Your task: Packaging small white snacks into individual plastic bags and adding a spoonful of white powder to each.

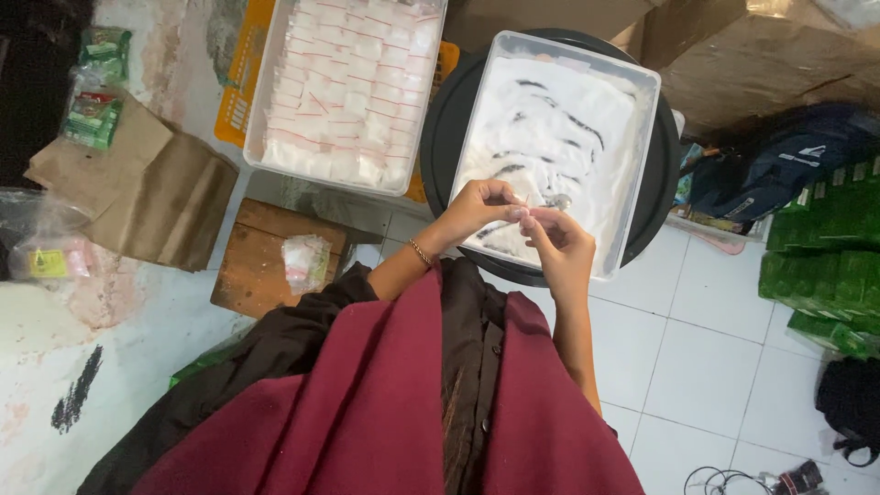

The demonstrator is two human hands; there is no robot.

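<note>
Two trays fill the space beyond the fingers. Straight past the fingertips, and partly under them, lies a clear rectangular tray of white powder (559, 137), streaked with dark furrows, sitting on a round black stand (449, 137). Farther out and off to the left of the fingers, a second clear tray (348, 87) is packed with rows of small sealed sachets of white powder, resting on an orange crate (240, 82).

Well to the left of the fingers, flattened brown cardboard (147, 188) lies on the floor, and nearer in, a low wooden stool (266, 261) carries a loose bundle of small clear bags (305, 261). Far to the right of the fingers, stacks of green packets (825, 257) stand along the tiled floor, with a dark blue bag (788, 165) beyond them.

Both hands meet over the near edge of the powder tray. The left hand (481, 209), with a thin bracelet (420, 252) at the wrist, has its fingers curled in, thumb and forefinger pinched together. The right hand (559, 243) is likewise curled, its fingertips pressed against those of the left. Between the two sets of fingertips sits a tiny clear sachet (541, 203), gripped by both hands; it is too small to tell whether it is filled or sealed.
</note>
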